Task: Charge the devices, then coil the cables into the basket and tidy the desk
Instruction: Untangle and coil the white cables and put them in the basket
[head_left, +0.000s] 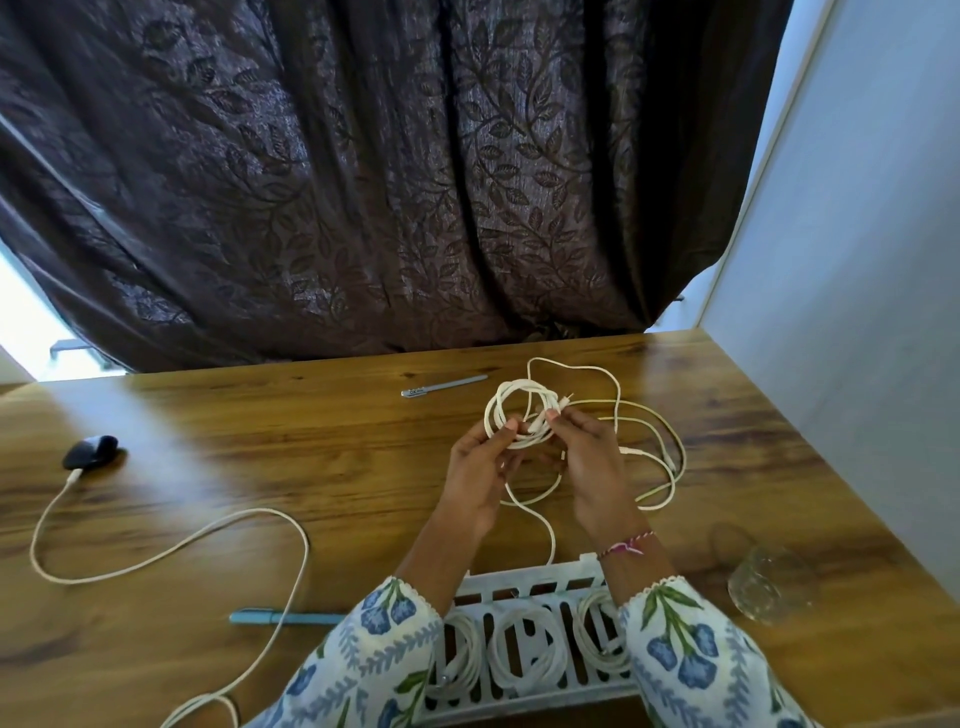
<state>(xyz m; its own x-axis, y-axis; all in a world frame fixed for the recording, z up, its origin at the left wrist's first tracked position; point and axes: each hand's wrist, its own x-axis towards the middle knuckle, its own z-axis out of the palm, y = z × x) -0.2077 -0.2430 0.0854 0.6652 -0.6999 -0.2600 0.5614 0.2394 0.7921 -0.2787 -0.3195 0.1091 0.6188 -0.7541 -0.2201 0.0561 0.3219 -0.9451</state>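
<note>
Nearest the viewer, below the person's wrists, sat the white slotted basket (524, 584), already containing three coiled white cables (527, 652) side by side. Both floral sleeves (685, 649) extended over it.

Above the desk (311, 467), the left hand (480, 473) and right hand (587, 462) held a partly wound white cable coil (514, 410). Fingers of both hands were curled around the loops, the left gripping the near-left arc, the right pinching the bundle near a connector end (563, 399). Unwound slack (649, 441) lay on the desk beyond and right of the right fingers; one strand trailed down toward the basket.

The cable appeared light, soft and springy; loops would likely unwind if released. Recommended hold: pinch across all loops at one point, keeping the plug tucked in.

Far left of the left fingers, a dark device (89, 451) lay connected to a second white cable (171, 545) snaking across the desk. A blue pen (285, 618) lay left of the basket, a grey pen-like item (444, 386) beyond the fingers, and a clear glass object (769, 587) right of the right wrist.
</note>
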